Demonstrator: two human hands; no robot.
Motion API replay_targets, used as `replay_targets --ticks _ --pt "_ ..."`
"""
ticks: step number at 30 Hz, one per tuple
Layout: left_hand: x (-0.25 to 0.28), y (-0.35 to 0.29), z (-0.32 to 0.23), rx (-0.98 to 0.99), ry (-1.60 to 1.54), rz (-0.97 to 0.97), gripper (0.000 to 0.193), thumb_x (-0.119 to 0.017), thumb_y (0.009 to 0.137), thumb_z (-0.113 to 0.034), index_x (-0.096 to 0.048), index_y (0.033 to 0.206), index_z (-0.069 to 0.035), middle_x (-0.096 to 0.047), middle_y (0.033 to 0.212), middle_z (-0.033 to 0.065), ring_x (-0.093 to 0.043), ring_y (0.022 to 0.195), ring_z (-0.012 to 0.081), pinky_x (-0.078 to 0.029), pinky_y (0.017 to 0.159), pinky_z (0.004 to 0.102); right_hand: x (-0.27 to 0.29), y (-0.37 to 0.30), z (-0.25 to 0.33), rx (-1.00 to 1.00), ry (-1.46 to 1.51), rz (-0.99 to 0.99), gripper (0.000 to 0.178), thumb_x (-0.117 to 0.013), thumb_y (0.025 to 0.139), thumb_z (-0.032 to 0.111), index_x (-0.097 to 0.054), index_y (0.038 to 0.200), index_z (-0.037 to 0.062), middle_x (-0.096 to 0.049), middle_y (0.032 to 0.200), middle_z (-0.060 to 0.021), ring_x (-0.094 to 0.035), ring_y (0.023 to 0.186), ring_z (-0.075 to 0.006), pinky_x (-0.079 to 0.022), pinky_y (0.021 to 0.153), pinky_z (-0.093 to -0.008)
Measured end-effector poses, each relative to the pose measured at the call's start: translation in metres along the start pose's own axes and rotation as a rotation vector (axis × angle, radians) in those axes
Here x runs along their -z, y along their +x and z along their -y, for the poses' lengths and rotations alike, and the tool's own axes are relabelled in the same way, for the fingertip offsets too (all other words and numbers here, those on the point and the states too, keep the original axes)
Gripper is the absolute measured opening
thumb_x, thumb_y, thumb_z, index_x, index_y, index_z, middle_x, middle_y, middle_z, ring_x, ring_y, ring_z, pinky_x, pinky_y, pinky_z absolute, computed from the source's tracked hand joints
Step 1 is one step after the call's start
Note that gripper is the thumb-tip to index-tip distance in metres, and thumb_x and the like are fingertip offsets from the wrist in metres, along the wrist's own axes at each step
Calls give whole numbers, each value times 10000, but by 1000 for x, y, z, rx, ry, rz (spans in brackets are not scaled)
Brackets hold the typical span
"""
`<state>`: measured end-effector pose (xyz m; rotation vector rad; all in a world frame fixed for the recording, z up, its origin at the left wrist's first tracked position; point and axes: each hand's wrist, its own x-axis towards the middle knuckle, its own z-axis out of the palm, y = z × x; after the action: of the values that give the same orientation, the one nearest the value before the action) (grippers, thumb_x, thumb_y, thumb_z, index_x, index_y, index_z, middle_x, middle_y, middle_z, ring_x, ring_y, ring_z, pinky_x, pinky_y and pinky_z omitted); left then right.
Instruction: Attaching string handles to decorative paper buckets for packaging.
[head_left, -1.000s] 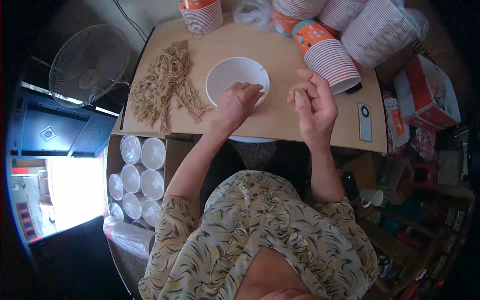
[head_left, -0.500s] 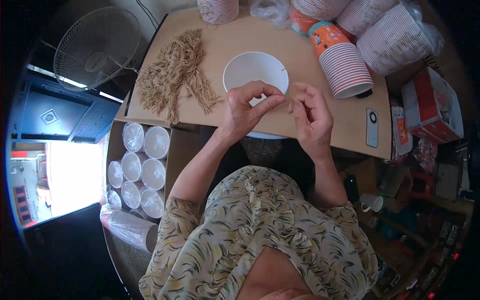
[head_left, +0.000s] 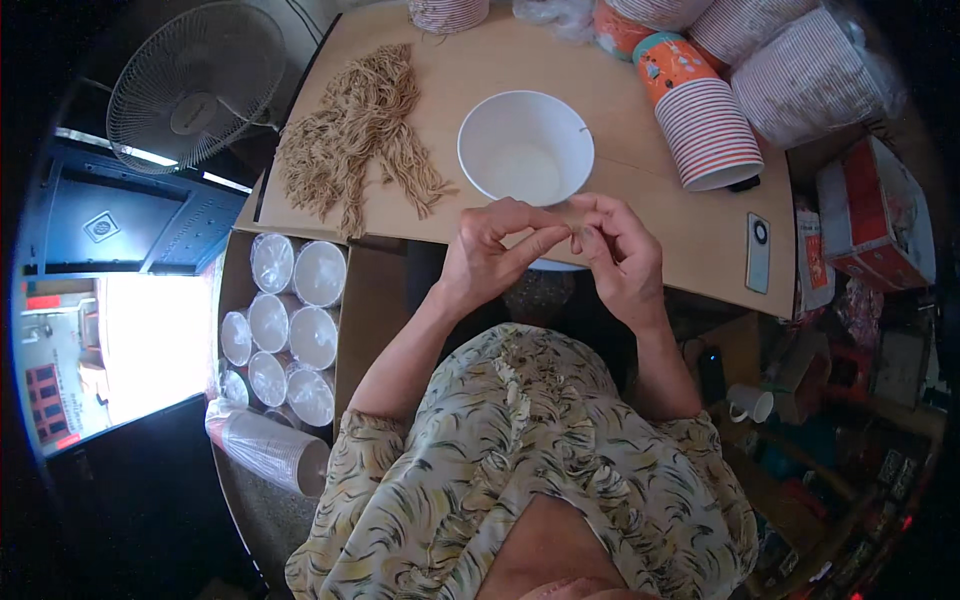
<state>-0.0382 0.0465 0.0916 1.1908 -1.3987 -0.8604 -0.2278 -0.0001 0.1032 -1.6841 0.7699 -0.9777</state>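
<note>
Left hand (head_left: 500, 250) and right hand (head_left: 622, 258) have come together: a second ago the left was at the white bowl's near rim with the right well apart, and now their fingertips meet just this side of it. The whole view has shifted too, so the head has probably turned. The handling therefore seems to have passed from the bowl to one small spot between the fingertips.

Largest of all, the light-brown flat desk (head_left: 700, 240) runs its near edge under the hands, leaving little desktop on the wearer's side. Left of the bowl, the tan, tangled heap of string-like strands (head_left: 350, 140) spreads close to that edge. Right of it, the tilted stack of orange-and-white striped paper cups (head_left: 705, 130) bounds a strip of bare desk. Between them stands the deep, round, white bowl (head_left: 485, 150). A slim, silver, rectangular phone (head_left: 758, 255) lies near the right edge.

Each thumb presses to its fingers in a pinch; whatever they grip is too small to tell.
</note>
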Motion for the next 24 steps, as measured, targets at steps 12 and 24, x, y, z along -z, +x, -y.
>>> replay_targets --ticks 12,24 --pt "64 21 23 -341 759 -60 353 -795 769 -104 -736 1117 -115 -673 1281 44 -578 1192 302 -512 969 400 56 72 46 399 -354 -344 76 -661 955 45 -669 1007 -9 -636 859 9 -562 744 -46 -461 666 -207" --pt "77 45 35 -174 469 10 182 -708 909 -133 -705 1079 -69 -718 1017 95 -657 1004 293 -536 840 389 -6 49 36 568 -235 -214 103 -695 914 -16 -651 1006 -33 -611 825 -20 -511 666 -48 -417 584 -194"
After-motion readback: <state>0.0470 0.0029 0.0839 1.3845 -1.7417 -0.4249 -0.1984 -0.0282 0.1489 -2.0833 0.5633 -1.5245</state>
